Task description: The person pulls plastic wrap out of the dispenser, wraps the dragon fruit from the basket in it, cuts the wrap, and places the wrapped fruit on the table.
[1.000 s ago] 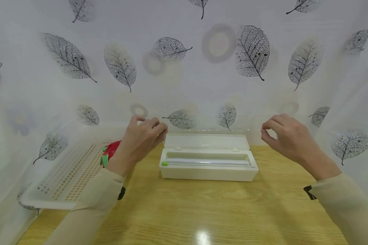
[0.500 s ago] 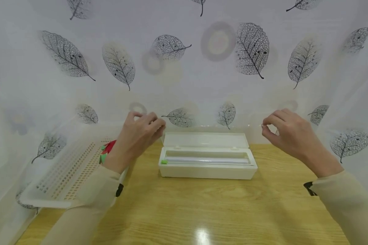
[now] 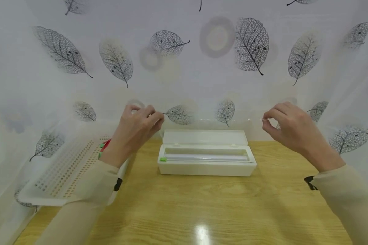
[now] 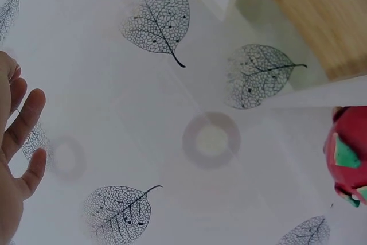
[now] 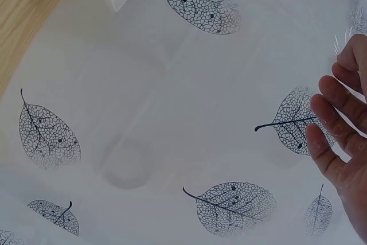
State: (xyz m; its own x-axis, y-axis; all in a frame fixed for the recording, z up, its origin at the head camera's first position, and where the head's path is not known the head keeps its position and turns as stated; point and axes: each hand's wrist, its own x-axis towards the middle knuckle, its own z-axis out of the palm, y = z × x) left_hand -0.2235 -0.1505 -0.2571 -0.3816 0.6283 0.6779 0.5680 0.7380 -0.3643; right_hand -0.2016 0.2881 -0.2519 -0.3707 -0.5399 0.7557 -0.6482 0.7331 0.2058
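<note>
Left hand [image 3: 136, 132] and right hand [image 3: 294, 129], fingers closed in pinch on clear film [image 3: 206, 120]; film edge spans sideways, parallel to white box [image 3: 207, 169], left hand slightly nearer

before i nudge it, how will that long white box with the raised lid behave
The long white rectangular box would probably slide rather than roll, sitting flat-sided on the yellow wood-grain table. It looks low and wide, so tipping seems unlikely. Its raised white lid, apparently hinged at the back, may flap.

Right hand [image 5: 354, 167] pinches clear film [image 5: 343, 42]; leaf-print sheet [image 5: 143, 113] behind; wood surface [image 5: 28, 15] upper left.
</note>
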